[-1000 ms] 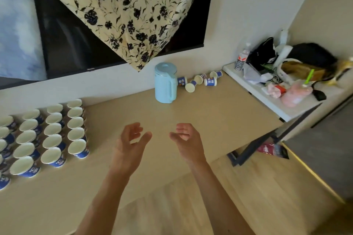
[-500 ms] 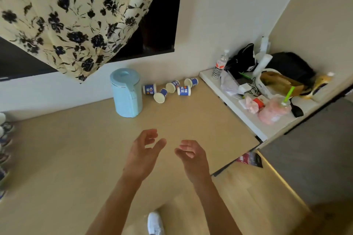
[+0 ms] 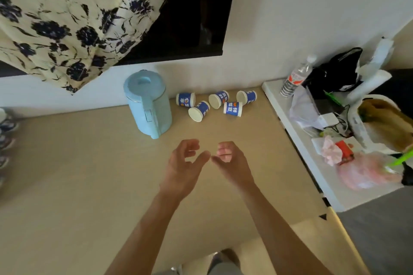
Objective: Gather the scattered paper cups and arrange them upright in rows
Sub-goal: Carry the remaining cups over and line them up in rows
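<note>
Hands were held empty with fingers loosely curled, the left hand point(image 3: 182, 163) and right hand point(image 3: 231, 161) close together above the table point(image 3: 89, 174). Five paper cups point(image 3: 199, 111) were seen scattered by the wall point(image 3: 290, 18) at twelve o'clock from the hands, with a pale blue kettle point(image 3: 148, 102) at eleven o'clock.

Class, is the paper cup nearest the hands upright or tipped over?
Tipped over. The paper cup lies on its side on the table, one round end facing the camera.

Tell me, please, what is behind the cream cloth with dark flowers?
A black flat screen shows past the right edge of the cream flowered cloth; its remainder is covered.
</note>
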Demonstrator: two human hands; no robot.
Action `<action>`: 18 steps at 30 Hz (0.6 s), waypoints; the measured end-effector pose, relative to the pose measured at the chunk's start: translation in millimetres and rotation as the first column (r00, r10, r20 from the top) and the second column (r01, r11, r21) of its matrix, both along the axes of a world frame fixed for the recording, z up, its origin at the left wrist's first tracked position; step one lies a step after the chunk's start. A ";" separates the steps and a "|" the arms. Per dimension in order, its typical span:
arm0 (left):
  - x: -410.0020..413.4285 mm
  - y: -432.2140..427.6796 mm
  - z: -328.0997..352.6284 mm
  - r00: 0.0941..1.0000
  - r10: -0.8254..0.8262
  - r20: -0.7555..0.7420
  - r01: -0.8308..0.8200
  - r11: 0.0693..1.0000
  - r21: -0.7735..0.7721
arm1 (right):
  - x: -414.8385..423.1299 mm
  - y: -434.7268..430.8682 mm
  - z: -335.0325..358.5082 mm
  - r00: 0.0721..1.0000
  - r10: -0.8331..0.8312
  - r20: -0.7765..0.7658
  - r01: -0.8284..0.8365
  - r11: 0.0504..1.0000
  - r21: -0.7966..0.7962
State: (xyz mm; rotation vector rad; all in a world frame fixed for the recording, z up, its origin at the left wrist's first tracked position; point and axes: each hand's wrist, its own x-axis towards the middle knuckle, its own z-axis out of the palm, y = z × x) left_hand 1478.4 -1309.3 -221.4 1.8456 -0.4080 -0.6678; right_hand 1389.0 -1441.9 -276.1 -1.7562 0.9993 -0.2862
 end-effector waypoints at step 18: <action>-2.5 -66.8 -26.0 0.901 0.434 0.004 -0.425 0.882 0.201 | 190.3 -176.2 -110.4 0.502 0.571 -0.650 -0.843 0.158 -0.513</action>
